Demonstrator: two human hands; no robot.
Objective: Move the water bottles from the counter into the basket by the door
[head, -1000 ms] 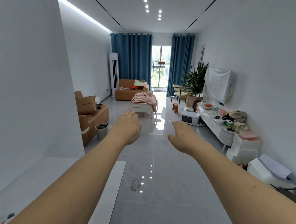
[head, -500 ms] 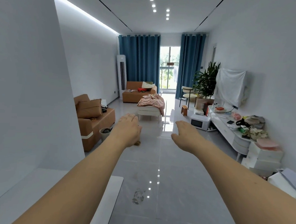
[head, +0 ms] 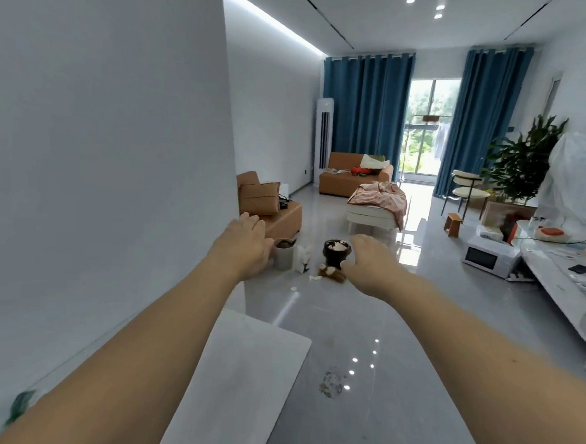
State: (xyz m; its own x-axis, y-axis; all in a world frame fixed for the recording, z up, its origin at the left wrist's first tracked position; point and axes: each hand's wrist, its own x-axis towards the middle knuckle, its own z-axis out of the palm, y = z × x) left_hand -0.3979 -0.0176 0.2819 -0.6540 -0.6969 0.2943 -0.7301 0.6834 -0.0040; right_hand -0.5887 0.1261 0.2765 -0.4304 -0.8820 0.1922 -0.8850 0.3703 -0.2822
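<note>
The setting is a home living room. An orange sofa (head: pixel 352 177) is standing at the far end, framed by blue curtains (head: pixel 365 113) hanging beside a glazed balcony door (head: pixel 427 127). A microwave (head: pixel 490 259) is sitting on the tiled floor (head: pixel 396 365) at the right, near a low white cabinet (head: pixel 562 283). A potted plant (head: pixel 521 163) is growing in the far right corner, behind a chair (head: pixel 465 191).
</note>
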